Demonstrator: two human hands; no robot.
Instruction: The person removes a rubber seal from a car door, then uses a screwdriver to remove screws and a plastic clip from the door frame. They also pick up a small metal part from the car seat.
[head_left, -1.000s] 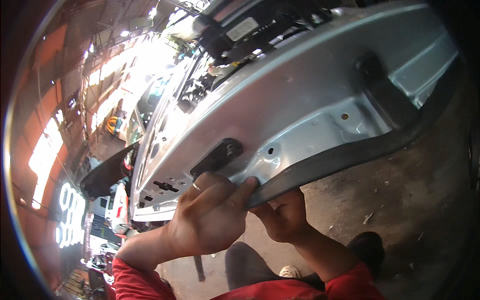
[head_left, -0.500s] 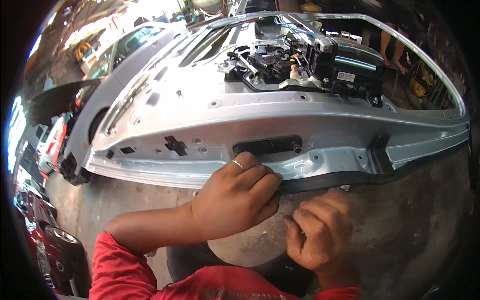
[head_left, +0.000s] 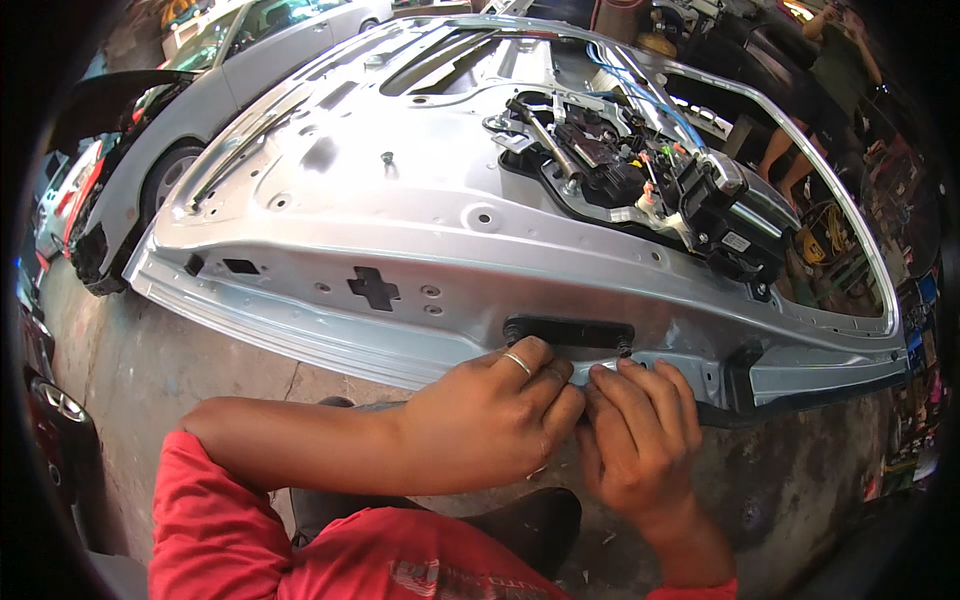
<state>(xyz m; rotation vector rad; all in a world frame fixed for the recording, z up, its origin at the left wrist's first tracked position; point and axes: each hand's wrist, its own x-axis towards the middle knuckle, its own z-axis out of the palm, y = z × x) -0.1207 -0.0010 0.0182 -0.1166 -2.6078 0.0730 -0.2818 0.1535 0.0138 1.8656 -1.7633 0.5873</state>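
In front of me lies a silver car door panel (head_left: pixel 330 190), its near edge toward me. A black rubber strip (head_left: pixel 790 405) runs along the right part of that edge and passes behind my fingers. My left hand (head_left: pixel 490 415), with a ring on one finger, is closed on the strip at the edge, fingertips bent over it. Right beside it, my right hand (head_left: pixel 640 435) is curled on the same strip, thumb underneath. Just beyond both hands, a black oblong plate (head_left: pixel 570 331) with a stud at each end sits on the door's side face. My fingers hide the gripped stretch.
A black latch and motor assembly (head_left: pixel 610 165) with blue cables (head_left: pixel 650 92) rests on the door's far right. A silver car (head_left: pixel 270 65) stands behind at the left. Another person's legs (head_left: pixel 785 160) show beyond the window frame. Dark red bodywork (head_left: pixel 60 440) is at lower left.
My right hand has risen from below the door edge to the strip, next to my left hand. My left hand stays closed at the edge. The view has shifted and tilted.
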